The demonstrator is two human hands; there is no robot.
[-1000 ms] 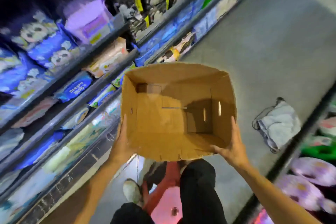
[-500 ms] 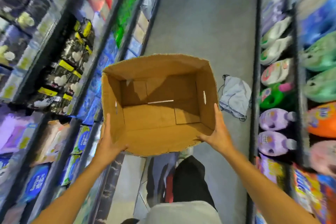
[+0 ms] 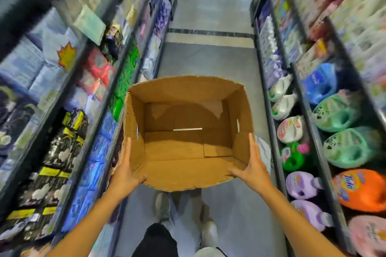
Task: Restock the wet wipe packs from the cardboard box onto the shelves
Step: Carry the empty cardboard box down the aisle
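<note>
Head camera, looking down aisle, near hands.

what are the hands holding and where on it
Both hold the empty cardboard box between them: the left hand on its left side wall, the right hand on its right side wall, both near the closest corners.
</note>
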